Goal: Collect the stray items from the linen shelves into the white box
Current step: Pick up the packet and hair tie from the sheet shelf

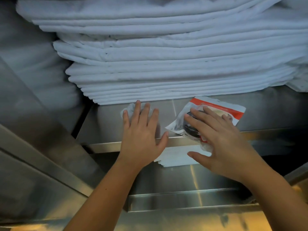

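Centre, steel shelf (103,124): my left hand (141,130) flat on crumpled white wad (131,108); right hand (221,140), fingers spread, pins red-striped packet (233,112) to drag it.

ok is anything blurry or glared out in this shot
Head view: blur smears the linen at far left; warm glare streaks the lower shelf; the left hand, right hand and red-striped packet are fairly sharp; the wide lens bows the sheet stack.
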The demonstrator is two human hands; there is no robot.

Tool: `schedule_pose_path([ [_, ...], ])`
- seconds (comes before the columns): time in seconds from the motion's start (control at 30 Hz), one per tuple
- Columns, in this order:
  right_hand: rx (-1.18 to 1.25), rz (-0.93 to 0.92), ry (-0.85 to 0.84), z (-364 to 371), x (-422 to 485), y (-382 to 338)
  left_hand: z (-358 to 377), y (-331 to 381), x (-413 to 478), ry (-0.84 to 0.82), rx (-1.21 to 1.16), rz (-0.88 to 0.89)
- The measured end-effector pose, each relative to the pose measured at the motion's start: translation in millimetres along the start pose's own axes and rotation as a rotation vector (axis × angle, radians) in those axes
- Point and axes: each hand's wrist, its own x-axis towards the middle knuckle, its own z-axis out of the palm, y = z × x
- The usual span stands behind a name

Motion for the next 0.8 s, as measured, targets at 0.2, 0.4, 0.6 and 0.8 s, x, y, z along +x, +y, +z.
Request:
schedule_pose_path([
  [0.2, -0.074, -0.058, -0.049, -1, 4, 15, 11, -11, 6, -0.116, -0.002, -0.063],
  [0.4, -0.113, -0.05, 0.035, 15, 9, -4, 11, -9, 2, -0.177, -0.035, -0.022],
  [0.6, -0.123, -0.022, 0.038, 23, 10, -19, -2, -2, -19, -0.138, -0.125, 0.029],
  [0.8, -0.181, -0.132, 0.121, 13, 9, 5, -12, -10, -24, 0.127, -0.105, 0.167],
])
